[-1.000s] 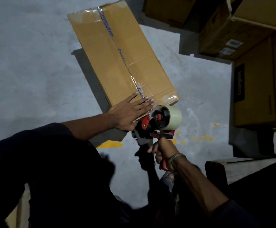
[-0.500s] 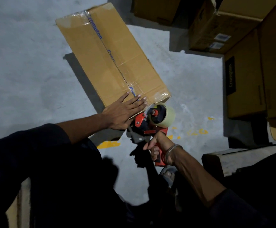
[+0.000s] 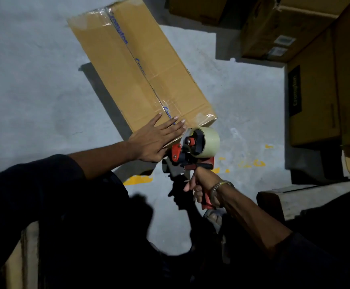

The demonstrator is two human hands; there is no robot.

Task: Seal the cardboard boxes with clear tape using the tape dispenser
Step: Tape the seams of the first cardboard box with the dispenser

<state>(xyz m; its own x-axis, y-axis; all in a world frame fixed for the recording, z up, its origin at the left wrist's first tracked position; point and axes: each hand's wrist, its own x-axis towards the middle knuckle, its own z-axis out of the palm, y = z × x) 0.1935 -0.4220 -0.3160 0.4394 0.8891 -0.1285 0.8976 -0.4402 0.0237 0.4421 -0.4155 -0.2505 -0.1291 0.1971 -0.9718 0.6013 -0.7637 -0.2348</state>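
The grey concrete floor carried all the work, its faded yellow paint marks lying just below the left hand. Stacked brown cardboard cartons stood well off to the far side of the right hand, apart from the job; whether they were sealed could not be told.

The long flat brown cardboard box lay on the floor, running away from the left hand. A glossy strip of clear tape ran along its centre seam, and more tape shone across both end edges, so the top seam was judged sealed or nearly so.

The left hand lay flat on the near end of the box, fingers straight and spread, grasping nothing. It was judged to be pinning the flaps and steadying the box against the pull of the tape.

The red and black hand-held tape dispenser sat just past the left fingertips, at the near corner of the box, its pale roll of tape turned outward. The right hand, a metal bracelet at its wrist, was clenched round the red handle. That grip, below the box edge, was judged to suit drawing the tape down the end face and tearing it off. Whether the blade touched the cardboard could not be seen.
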